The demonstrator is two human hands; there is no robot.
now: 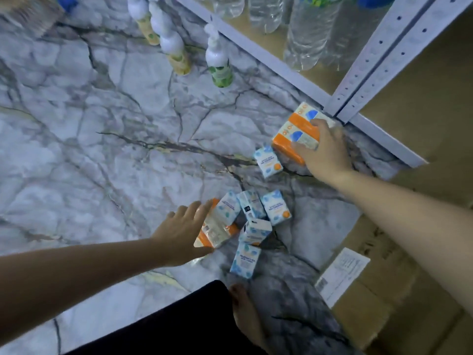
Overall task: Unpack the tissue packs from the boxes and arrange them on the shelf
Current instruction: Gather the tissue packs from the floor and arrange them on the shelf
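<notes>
Right hand gripping orange pack at centre right; left hand gripping another pack, lower centre.

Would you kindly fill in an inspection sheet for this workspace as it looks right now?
Surface: marble-pattern floor, bare in the middle.
Job's things: orange tissue bundle by the shelf post; second bundle; six loose small packs between them.
Clutter: pump bottles standing on the floor.
Grippers: right hand grips the first bundle; left hand holds the second.
Cables: nothing seen.
Surroundings: water bottles on the shelf; cardboard box at right.
</notes>
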